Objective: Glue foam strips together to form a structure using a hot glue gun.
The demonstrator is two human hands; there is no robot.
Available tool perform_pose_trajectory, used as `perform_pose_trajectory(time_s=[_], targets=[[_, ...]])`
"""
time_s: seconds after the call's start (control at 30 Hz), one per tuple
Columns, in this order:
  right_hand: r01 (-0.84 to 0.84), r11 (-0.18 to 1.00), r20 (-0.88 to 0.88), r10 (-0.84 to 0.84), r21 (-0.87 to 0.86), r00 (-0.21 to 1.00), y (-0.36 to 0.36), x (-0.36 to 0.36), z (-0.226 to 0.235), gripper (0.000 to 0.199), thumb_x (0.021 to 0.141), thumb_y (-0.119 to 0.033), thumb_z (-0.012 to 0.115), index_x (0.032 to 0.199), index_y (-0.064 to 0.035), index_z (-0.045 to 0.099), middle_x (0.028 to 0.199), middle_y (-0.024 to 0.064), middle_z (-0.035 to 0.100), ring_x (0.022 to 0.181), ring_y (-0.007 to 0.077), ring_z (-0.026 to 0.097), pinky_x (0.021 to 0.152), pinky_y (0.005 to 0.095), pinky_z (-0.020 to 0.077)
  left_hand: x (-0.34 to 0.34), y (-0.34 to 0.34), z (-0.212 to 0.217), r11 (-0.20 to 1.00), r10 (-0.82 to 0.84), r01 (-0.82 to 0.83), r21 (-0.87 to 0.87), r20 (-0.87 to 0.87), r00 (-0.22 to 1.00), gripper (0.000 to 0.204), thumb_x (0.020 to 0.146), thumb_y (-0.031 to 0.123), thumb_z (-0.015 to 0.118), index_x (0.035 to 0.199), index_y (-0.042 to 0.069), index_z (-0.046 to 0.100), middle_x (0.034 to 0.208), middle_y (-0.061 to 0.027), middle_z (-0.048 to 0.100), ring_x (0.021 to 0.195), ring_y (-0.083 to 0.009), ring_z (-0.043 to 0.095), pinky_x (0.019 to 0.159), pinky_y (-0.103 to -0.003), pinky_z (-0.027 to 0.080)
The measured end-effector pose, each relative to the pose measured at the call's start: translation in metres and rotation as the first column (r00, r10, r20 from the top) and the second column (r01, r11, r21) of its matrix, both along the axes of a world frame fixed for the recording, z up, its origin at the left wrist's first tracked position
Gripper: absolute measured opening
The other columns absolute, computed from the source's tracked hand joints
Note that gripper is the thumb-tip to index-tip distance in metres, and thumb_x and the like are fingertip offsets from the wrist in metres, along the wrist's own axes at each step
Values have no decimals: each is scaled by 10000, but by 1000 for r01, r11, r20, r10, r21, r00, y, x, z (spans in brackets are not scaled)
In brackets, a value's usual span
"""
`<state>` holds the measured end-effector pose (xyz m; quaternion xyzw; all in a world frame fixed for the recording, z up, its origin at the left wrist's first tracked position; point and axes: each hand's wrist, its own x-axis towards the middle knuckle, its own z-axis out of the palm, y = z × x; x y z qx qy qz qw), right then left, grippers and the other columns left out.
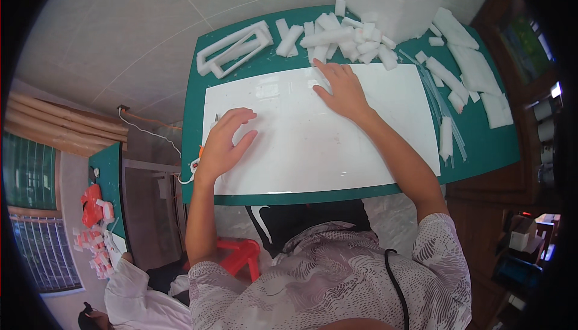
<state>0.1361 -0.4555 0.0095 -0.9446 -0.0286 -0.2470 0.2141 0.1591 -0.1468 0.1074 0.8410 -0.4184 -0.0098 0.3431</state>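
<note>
My right hand (pixel 343 89) reaches over the far edge of a white board (pixel 295 143), fingers stretched out and thumb apart. Its fingertips are at the near side of a heap of white foam pieces (pixel 346 38); I cannot tell whether they touch one. Over the board's left edge is my left hand (pixel 226 146), open, with curved fingers and nothing between them and the thumb. Partly hidden beneath that hand lies what looks like a white and orange glue gun (pixel 195 164) with a cord. Two foam frames (pixel 238 47) rest at the far left of the green table (pixel 361 196).
A large white foam block (pixel 391 2) stands at the back. Foam slabs (pixel 469 59) and thin translucent sticks (pixel 453 131) lie to the right. A red stool (pixel 241 252) is below the table. At lower left, a person in white (pixel 141 297) is beside another green table.
</note>
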Motion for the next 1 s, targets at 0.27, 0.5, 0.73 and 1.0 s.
perform_pose_trajectory(time_s=[0.27, 0.5, 0.73, 1.0], targets=[[17, 987, -150, 8, 162, 989, 1, 5, 10, 631, 876, -286, 679, 1451, -128, 473, 1112, 193, 632, 1103, 319, 518, 940, 412, 431, -19, 10, -17, 999, 32, -37, -35, -124, 992, 299, 867, 79, 685, 1154, 10, 635, 1183, -132, 625, 987, -260, 631, 886, -329, 504], [15, 975, -82, 3, 220, 997, 5, -5, 15, 592, 869, -233, 678, 1425, -122, 510, 1076, 220, 627, 1081, 317, 532, 911, 394, 465, -23, 9, -21, 996, 57, -66, -54, -161, 985, 301, 864, 66, 685, 1156, 11, 635, 1184, -121, 630, 973, -234, 634, 873, -319, 507], [-297, 932, 191, 259, 209, 947, 19, -26, 37, 462, 784, -101, 692, 1245, -90, 668, 1036, 122, 706, 867, 251, 595, 729, 327, 526, -21, 3, -23, 992, 25, -49, -116, -203, 979, 358, 868, 35, 671, 1221, 26, 616, 1176, -122, 648, 953, -191, 649, 842, -310, 506], [-643, 766, 430, 584, -10, 689, 55, -53, 56, 399, 671, -22, 689, 1066, -61, 724, 973, 75, 728, 742, 231, 636, 606, 308, 527, -30, -20, -22, 987, -18, -43, -155, -367, 930, 589, 895, 55, 631, 1458, 110, 463, 1264, -140, 636, 1042, -241, 636, 886, -333, 496]])
